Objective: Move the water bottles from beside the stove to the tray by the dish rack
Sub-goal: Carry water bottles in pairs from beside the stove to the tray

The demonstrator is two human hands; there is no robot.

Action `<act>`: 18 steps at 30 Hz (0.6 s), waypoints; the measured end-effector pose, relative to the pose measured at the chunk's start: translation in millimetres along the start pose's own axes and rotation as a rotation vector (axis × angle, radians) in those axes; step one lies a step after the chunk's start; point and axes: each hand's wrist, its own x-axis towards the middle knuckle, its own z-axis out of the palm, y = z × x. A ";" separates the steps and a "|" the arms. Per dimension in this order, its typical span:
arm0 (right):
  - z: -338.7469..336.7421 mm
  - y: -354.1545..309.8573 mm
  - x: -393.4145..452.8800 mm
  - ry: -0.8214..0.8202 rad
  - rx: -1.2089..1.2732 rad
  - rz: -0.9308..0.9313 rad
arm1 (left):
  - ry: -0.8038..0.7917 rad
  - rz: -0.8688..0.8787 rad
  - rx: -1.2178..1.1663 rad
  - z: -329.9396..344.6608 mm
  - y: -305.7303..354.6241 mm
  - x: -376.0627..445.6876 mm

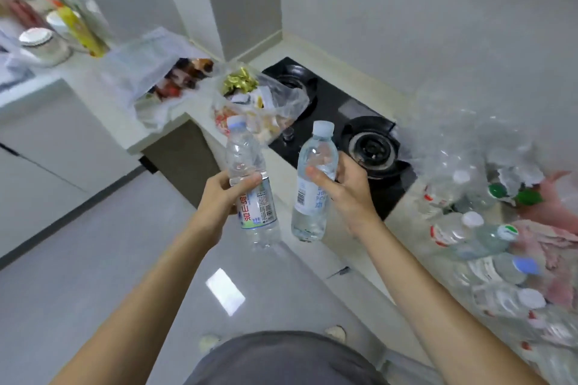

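Holding two clear water bottles up over the floor, we see our left hand curled round the red-lettered bottle, its label reading "山泉". Our right hand grips the blue-labelled bottle, barcode showing, its writing too blurred to read. More bottles crowd the bench beside the stove; snack bags lie left.

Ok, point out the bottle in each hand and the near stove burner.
left-hand bottle (257,208): head view, on its label.
right-hand bottle (308,219): head view, on its lower body.
near stove burner (372,147): head view, on its round centre.
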 end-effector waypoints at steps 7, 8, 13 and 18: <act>226.7 -14.9 6.5 -0.270 0.045 -0.012 | 0.288 0.023 -0.070 -198.4 4.3 -44.0; 259.5 -15.2 4.7 -0.307 0.059 -0.013 | 0.319 0.029 -0.075 -226.4 6.0 -51.0; 407.3 -24.0 -10.4 -0.514 0.075 -0.007 | 0.506 0.076 -0.112 -352.9 10.7 -92.4; 536.0 -27.2 -20.8 -0.724 0.061 -0.021 | 0.716 0.091 -0.187 -453.0 8.3 -129.3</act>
